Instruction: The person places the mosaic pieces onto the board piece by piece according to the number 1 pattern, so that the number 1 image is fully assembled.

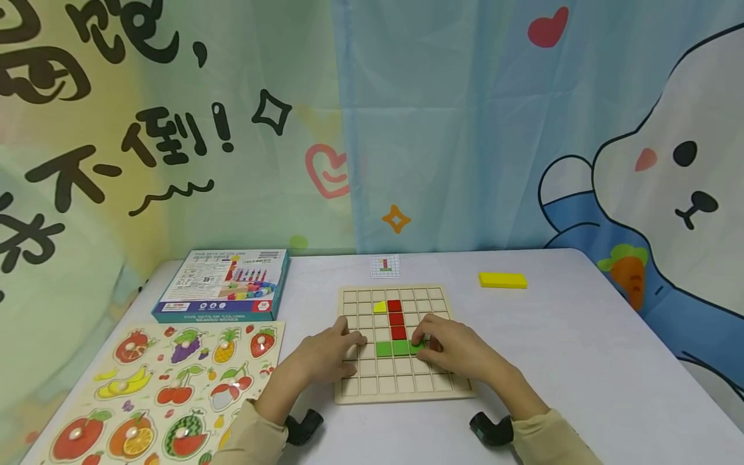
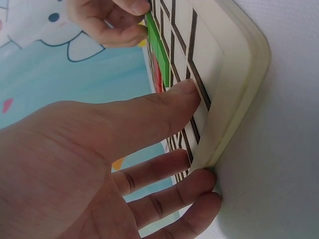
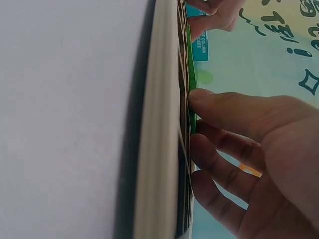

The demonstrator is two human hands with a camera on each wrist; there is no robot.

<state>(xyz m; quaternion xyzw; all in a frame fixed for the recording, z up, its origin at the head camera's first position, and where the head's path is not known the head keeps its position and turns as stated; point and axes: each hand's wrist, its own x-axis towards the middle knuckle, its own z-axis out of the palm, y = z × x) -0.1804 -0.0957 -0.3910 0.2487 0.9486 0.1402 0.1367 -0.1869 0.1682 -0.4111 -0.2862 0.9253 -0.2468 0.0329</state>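
Note:
A wooden grid board (image 1: 386,385) lies on the table. Red square tiles (image 1: 396,318) form a column in it, with a yellow tile (image 1: 380,307) left of the top one. Below runs a row of green tiles (image 1: 384,349). At the row's right end my right hand (image 1: 456,345) pinches a green square tile (image 1: 416,348) between thumb and fingertips, right at the grid. My left hand (image 1: 325,355) rests on the board's left side. In the left wrist view its thumb (image 2: 187,88) lies on the grid and its other fingertips are at the board's edge.
Behind the board lies a small pattern card (image 1: 385,266). A yellow bar (image 1: 502,280) sits at the back right. On the left are a flat teal box (image 1: 217,284) and a fruit picture board (image 1: 136,400). A printed curtain (image 1: 436,129) hangs behind the table.

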